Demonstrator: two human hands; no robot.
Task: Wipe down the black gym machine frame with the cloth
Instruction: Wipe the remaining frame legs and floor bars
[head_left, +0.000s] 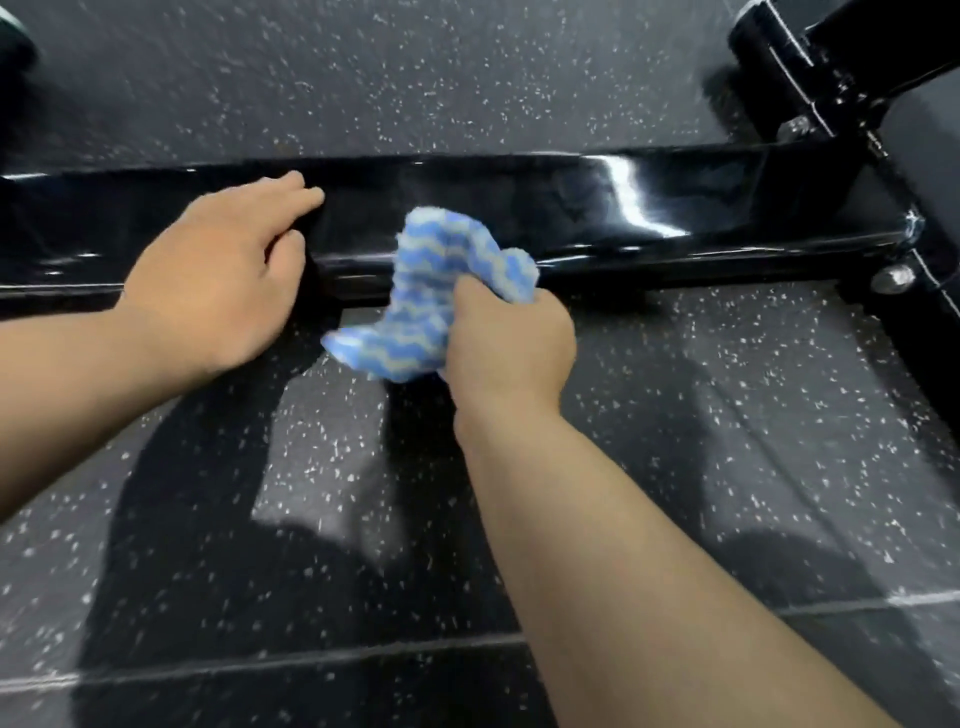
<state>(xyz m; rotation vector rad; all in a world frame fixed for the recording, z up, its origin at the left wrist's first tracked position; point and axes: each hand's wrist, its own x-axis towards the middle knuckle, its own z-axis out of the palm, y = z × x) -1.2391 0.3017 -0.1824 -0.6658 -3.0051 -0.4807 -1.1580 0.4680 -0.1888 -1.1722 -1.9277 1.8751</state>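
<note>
We look down on a dark rubber floor (675, 519) flecked with pale specks, its tiles parted by thin light seams (311, 660) and crossed by the arms' shadows. From the left edge to the right runs the low horizontal beam of the black gym machine frame (519, 208), glossy enough to throw back a bright streak of light (631, 192) right of centre. At its right end the beam meets a crossing black member, and a thick black tube (810, 67) slants from that joint toward the upper right corner. Two bare forearms reach in from the near side. The left hand (218, 280) rests on the beam left of centre, its fingers laid nearly straight across the top face and the thumb tucked at the near edge, gripping nothing. The right hand (511, 348) sits just in front of the beam's near side, its fingers curled tight round the cloth (436, 291). The cloth, blue with pale wavy stripes, is bunched in that fist. Its upper folds lie against the beam's top and front between the two hands, and a loose corner hangs to the left above the floor. It is blurred, so we cannot tell how firmly it presses. A small silver bolt head (892, 278) shows at the right joint, just below the beam.
</note>
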